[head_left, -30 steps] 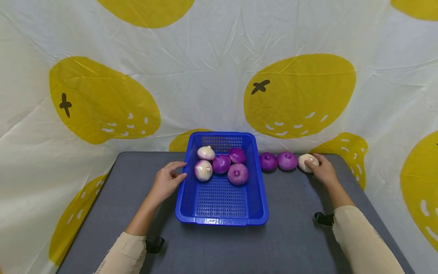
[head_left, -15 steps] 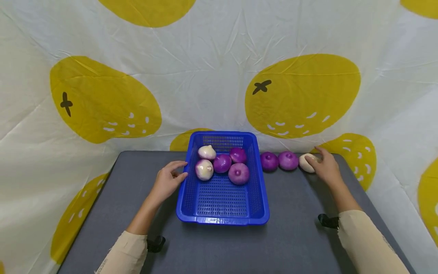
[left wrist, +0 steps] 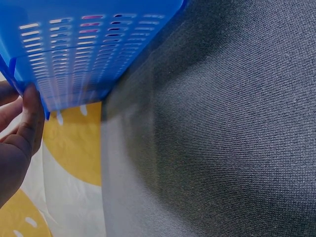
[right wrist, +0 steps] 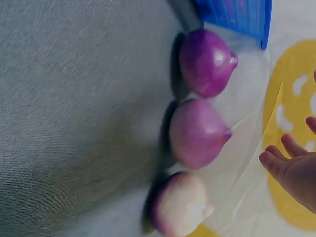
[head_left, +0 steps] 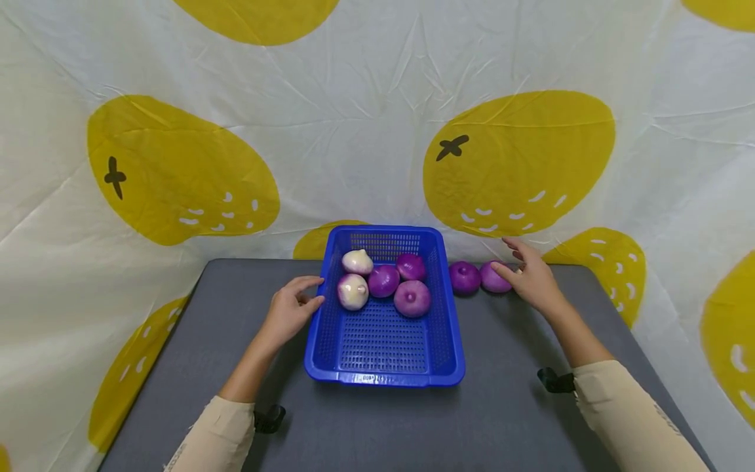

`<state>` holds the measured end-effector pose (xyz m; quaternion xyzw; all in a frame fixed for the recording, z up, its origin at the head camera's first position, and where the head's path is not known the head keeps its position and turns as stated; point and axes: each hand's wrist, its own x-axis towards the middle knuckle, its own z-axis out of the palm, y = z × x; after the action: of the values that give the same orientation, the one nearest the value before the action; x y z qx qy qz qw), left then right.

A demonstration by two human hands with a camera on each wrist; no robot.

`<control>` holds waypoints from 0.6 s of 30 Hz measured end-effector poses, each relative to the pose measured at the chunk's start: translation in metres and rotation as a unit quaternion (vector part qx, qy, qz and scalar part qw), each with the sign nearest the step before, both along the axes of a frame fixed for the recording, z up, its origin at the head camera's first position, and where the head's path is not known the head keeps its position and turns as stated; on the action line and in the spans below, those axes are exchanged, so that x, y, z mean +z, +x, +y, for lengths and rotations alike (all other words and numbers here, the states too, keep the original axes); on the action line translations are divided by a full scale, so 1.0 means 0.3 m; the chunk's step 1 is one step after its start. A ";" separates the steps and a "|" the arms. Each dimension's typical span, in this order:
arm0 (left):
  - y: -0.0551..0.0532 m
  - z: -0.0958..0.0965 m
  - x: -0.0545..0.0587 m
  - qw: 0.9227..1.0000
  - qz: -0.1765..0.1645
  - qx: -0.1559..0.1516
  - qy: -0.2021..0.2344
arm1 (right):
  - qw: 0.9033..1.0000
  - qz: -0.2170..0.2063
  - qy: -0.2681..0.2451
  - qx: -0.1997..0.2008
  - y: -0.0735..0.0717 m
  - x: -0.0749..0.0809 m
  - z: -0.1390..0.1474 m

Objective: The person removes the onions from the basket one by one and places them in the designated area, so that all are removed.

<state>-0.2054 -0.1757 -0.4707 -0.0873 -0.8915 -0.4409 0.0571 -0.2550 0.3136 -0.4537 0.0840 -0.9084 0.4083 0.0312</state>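
Note:
My left hand (head_left: 289, 308) grips the left rim of a blue plastic basket (head_left: 383, 378), thumb and fingertips at its edge. In the left wrist view a finger lies against the slotted wall (left wrist: 74, 74), under the rim. Inside the basket sit several onions, some purple (head_left: 412, 299), some whitish (head_left: 352, 292). My right hand (head_left: 533, 278) holds nothing, fingers spread, above a row of onions right of the basket. In the right wrist view that row is a dark purple onion (right wrist: 207, 63), a lighter purple onion (right wrist: 197, 133) and a whitish onion (right wrist: 180, 205), mostly hidden by the hand in the head view.
The basket stands on a dark grey cloth-covered table (head_left: 383, 426). A white sheet (head_left: 354, 164) with large yellow fruit prints hangs right behind the table's back edge. Black straps (head_left: 269, 419) sit at both wrists, below beige sleeves.
My right hand has let go of the whitish onion and moved left over the neighbouring purple onion. The whitish onion stays in the row. My left hand and the basket have kept their place.

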 end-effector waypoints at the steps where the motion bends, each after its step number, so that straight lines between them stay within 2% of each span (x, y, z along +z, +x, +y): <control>1: 0.001 0.000 0.001 1.000 0.000 -0.001 0.000 | 1.000 0.004 0.001 0.009 0.002 0.008 -0.016; 9: 0.004 -0.002 0.006 1.000 0.001 -0.005 0.007 | 0.994 0.055 -0.011 0.093 0.008 0.062 -0.149; 18: 0.002 -0.003 0.005 1.000 -0.003 -0.001 0.001 | 0.983 0.030 0.016 0.181 -0.022 0.091 -0.254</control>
<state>-0.2048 -0.1765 -0.4691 -0.0871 -0.8911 -0.4421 0.0543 -0.2616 0.2373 -0.4263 0.2597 -0.8833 0.3899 -0.0168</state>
